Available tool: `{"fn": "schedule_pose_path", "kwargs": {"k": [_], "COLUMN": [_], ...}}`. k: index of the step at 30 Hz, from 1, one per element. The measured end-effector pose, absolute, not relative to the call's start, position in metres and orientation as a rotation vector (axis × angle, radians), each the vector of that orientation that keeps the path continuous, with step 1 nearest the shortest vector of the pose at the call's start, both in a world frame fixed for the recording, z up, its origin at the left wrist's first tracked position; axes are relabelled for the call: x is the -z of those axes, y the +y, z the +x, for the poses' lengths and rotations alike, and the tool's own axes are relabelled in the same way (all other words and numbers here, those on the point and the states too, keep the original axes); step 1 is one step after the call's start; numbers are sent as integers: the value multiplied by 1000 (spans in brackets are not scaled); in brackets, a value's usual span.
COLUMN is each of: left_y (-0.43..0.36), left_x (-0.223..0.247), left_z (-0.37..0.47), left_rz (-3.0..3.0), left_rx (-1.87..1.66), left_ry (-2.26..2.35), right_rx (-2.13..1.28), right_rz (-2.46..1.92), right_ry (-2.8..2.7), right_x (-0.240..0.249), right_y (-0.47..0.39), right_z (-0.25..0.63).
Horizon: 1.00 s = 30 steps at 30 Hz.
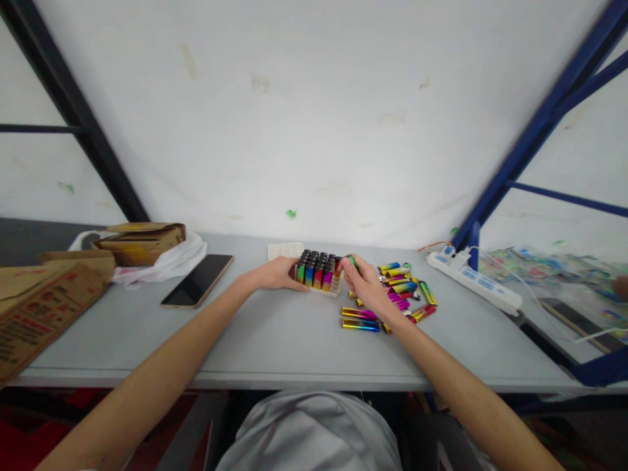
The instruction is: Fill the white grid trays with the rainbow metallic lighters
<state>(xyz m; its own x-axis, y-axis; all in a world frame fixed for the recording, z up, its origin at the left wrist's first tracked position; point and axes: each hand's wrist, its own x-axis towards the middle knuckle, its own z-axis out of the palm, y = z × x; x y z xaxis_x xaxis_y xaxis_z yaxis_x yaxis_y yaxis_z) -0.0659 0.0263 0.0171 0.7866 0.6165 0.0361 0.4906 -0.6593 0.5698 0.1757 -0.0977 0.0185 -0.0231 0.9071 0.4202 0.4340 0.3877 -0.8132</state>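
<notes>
A pale tray (335,288) stands on the grey table, filled with several rows of upright shiny lighters (316,271) with dark tops. My left hand (279,273) grips the tray's left side, thumb along the front. At the tray's right end, my right hand (362,277) is closed on a lighter (351,260), of which only a green bit shows between the fingers. Right of the tray and partly behind that hand lies a loose heap of metallic, many-coloured lighters (403,286). Two of them, including a gold-and-blue lighter (360,325), lie closest to the front edge.
Behind the filled tray lies another white tray (285,250). A phone (199,281), an open cardboard box (142,245) on a white plastic bag and a brown carton (53,304) are at the left. To the right lies a power strip (473,281) with cables, beside a blue frame (520,137).
</notes>
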Motion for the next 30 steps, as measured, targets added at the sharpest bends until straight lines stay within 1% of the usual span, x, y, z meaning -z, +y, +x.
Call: {"fn": "schedule_pose_path", "kwargs": {"k": [7,14,25,27,30], "left_y": [26,26,23,25,27], "left_x": [-17,-17,-20,-19,-17], "left_z": [-66,-66,-65,-65,-65], "left_rz": [2436,2412,2439,2455,2462], "left_rx": [-306,-305,-314,-312,-295], "left_ry": [838,852,846,862,889], "right_rx": [-401,-312,-5,57,50], "right_rz": [-1339,-1411,-1288,-1321,-1454], "right_ry": [-1533,-1524,-2005,-2055,-2085], "right_x": [-12,-10,-24,-25,-25], "right_y": [-90,-89,-93,-92,-90], "right_z": [184,184,197,201,203]}}
